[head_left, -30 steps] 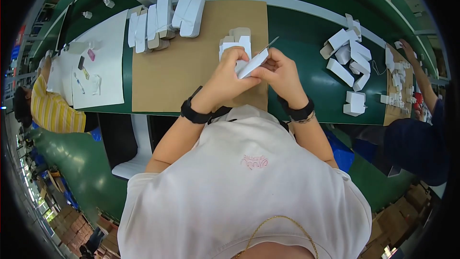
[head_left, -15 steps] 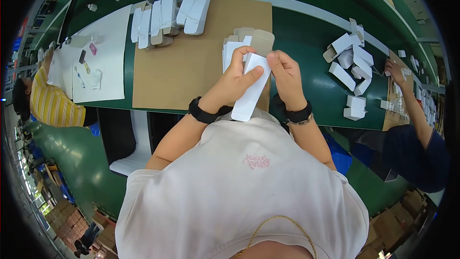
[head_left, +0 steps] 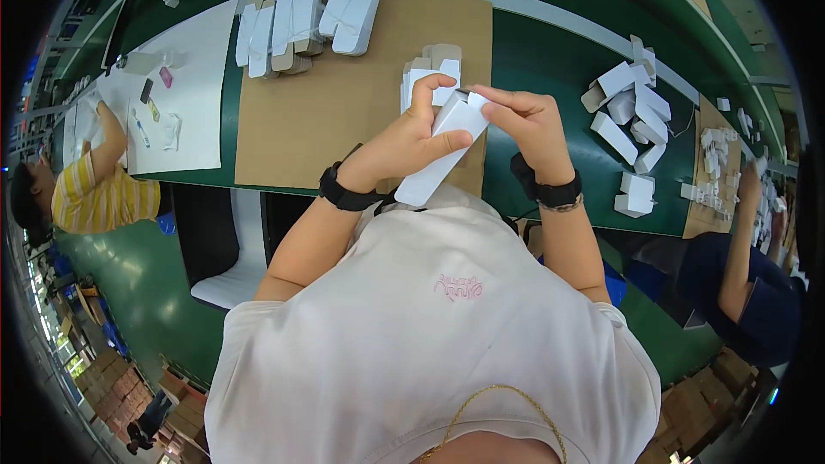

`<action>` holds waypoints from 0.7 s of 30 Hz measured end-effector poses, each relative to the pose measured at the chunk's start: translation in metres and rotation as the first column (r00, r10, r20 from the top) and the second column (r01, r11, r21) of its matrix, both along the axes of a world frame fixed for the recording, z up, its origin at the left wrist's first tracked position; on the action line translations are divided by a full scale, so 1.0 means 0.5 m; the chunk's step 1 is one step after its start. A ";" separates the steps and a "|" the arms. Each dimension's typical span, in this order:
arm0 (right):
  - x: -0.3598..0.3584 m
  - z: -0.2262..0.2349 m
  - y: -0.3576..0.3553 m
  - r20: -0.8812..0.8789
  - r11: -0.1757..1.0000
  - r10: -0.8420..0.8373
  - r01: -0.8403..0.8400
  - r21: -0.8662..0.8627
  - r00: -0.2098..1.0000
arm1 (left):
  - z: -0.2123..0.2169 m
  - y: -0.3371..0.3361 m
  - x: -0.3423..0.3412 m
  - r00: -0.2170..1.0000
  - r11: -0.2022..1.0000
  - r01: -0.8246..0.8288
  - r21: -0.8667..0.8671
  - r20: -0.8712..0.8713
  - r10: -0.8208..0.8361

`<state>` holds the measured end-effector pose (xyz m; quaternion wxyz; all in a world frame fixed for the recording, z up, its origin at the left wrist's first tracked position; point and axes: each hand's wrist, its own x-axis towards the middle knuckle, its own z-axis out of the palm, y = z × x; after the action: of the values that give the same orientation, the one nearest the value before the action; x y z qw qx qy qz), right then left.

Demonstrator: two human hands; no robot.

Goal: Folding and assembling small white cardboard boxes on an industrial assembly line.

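A slim white carton [head_left: 436, 159] is held tilted in front of my chest, its upper end showing small flaps. My left hand [head_left: 412, 133] wraps round its body, thumb across the front face and index finger bent near the top. The fingers of my right hand [head_left: 528, 120] press at the carton's upper end, thumb on the near corner. Just behind my hands, a stack of flat white cartons [head_left: 417, 79] lies on the brown cardboard sheet [head_left: 318, 120], partly covered by my left hand.
Tied bundles of flat cartons [head_left: 354, 13] lie at the back left. Formed white boxes [head_left: 636, 103] are heaped on the green table [head_left: 533, 60] to the right. One co-worker in a yellow striped top [head_left: 103, 193] is at far left, another in dark blue [head_left: 722, 292] at far right.
The carton has gone from looking flat to a squared tube, its top end now showing. My right hand has shifted slightly right, its fingers reaching across the top end.
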<state>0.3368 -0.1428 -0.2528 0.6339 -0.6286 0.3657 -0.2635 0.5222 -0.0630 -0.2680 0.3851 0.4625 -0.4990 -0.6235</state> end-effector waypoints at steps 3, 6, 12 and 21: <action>0.010 -0.014 0.017 0.085 0.997 0.038 -0.032 -0.069 0.996 | -0.011 -0.007 0.000 0.999 0.999 -0.035 -0.006 0.024 0.035; -0.001 -0.028 0.027 0.132 0.991 0.057 -0.040 -0.126 0.990 | 0.002 -0.012 -0.008 0.995 0.997 -0.072 -0.024 0.072 0.074; -0.176 -0.017 -0.071 -0.003 0.757 -0.635 0.621 -0.202 0.773 | -0.083 -0.039 0.033 0.626 0.888 -0.223 -0.402 0.639 0.446; -0.215 -0.110 -0.081 0.200 0.542 -0.820 0.840 -0.028 0.536 | -0.139 -0.036 0.046 0.599 0.924 -0.375 -0.070 0.742 0.300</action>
<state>0.2294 -0.1835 -0.3079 0.4208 -0.3926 0.5505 -0.6048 0.5454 -0.0808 -0.3376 0.2377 0.7781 -0.4856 -0.3197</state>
